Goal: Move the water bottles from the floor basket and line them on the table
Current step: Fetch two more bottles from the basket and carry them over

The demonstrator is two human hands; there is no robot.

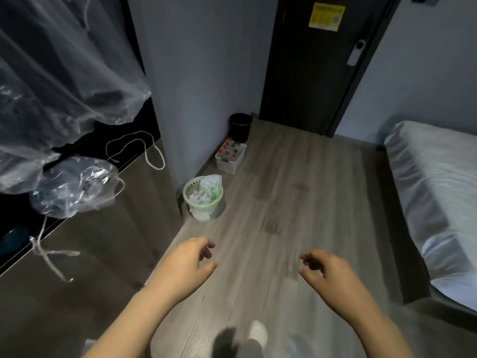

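Nearest the camera, the left hand [188, 264] and right hand [327, 270] are held forward, loosely curled and empty, probably ready to reach. Farther off, past a green wastebasket [203, 200], the water bottles [228, 151] stand upright in the white floor basket [227, 165] against the wall.

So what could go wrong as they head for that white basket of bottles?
A step could clip the round green mesh wastebasket, standing just before the white plastic floor basket. Its red- and green-capped bottles stand crowded, so lifting one might topple neighbours.
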